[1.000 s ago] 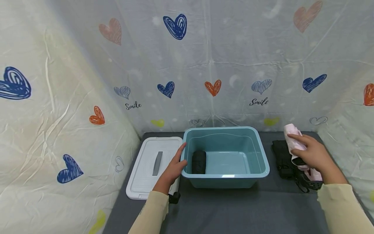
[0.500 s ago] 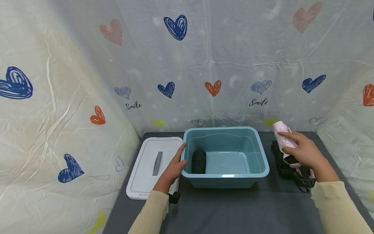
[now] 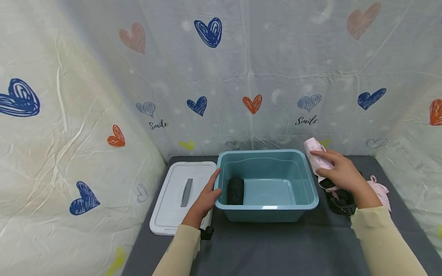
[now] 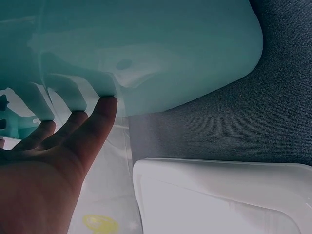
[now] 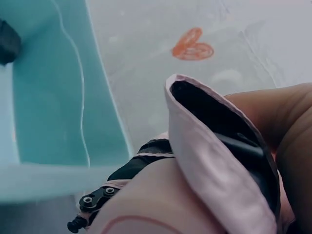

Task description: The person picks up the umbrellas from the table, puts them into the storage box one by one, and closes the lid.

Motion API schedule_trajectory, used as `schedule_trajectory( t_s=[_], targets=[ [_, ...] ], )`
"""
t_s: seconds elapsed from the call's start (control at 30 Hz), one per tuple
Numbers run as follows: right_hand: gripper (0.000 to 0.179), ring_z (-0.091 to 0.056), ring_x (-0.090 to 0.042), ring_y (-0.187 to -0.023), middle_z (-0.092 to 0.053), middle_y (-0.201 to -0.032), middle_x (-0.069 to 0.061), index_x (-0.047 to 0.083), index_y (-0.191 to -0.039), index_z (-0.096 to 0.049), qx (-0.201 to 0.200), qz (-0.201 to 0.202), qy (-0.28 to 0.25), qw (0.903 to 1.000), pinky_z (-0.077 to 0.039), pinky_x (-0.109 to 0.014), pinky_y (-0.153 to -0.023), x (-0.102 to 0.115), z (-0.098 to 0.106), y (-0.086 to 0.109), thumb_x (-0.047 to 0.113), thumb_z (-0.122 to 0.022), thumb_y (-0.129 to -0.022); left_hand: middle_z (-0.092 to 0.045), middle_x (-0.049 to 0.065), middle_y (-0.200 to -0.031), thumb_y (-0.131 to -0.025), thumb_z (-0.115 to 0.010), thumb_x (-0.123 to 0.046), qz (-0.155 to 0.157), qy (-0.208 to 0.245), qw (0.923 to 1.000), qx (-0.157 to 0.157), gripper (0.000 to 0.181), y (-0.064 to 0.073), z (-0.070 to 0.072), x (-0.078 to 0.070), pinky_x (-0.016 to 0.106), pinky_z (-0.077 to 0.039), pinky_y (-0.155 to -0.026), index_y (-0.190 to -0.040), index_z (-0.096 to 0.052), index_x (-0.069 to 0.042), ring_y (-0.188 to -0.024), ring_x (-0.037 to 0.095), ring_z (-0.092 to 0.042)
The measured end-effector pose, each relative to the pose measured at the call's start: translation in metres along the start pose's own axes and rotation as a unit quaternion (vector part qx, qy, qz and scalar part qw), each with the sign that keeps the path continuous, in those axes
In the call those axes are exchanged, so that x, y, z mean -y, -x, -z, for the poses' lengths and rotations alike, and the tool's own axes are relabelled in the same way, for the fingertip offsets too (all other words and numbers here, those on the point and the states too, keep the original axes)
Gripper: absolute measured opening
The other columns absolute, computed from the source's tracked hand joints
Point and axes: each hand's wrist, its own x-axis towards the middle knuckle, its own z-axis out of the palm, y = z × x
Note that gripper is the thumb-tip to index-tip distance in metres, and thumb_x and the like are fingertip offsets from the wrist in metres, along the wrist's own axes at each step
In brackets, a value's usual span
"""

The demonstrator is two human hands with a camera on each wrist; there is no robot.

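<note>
My right hand [image 3: 340, 172] grips a folded pink umbrella [image 3: 312, 149] beside the tub's right rim. In the right wrist view the pink umbrella [image 5: 214, 165] shows black lining, and riveted black rib ends stick out at its lower left. Straight fingers of my left hand [image 3: 207, 195] touch the left side of the blue-green tub [image 3: 266, 207]. The left wrist view shows the left hand's fingertips [image 4: 108, 103] against the tub's outer wall. Inside the tub, a dark rolled bundle [image 3: 235, 191] lies at the left end.
A white lid [image 3: 167, 207] with a grey handle lies left of the tub. Crumpled pink fabric [image 3: 380, 193] with a small loop is on the dark tabletop [image 3: 262, 249] to the right. Behind stands a heart-printed curtain [image 3: 283, 57].
My right hand has carried the pink umbrella left, from over the dark items to the tub's right rim. The pink fabric behind it has come into view. My left hand stays put.
</note>
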Motion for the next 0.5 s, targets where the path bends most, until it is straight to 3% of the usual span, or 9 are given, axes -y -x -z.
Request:
schedule_trajectory(
  t_s=[0.5],
  targets=[
    [0.061,-0.043,-0.045,-0.123,-0.026,-0.156,-0.025,0.022,-0.146,-0.046,0.019,0.033,-0.037,0.9986,-0.046,-0.059,-0.088,0.021,-0.015,-0.017,0.021,-0.064,-0.088,-0.013,0.013,-0.162,-0.090,-0.042,-0.006,0.006,0.001,1.0000,0.006,0.076,0.000,0.001,-0.002,0.050,-0.040,-0.094,-0.157,-0.012,-0.028,-0.131,0.037,-0.034]
  ],
)
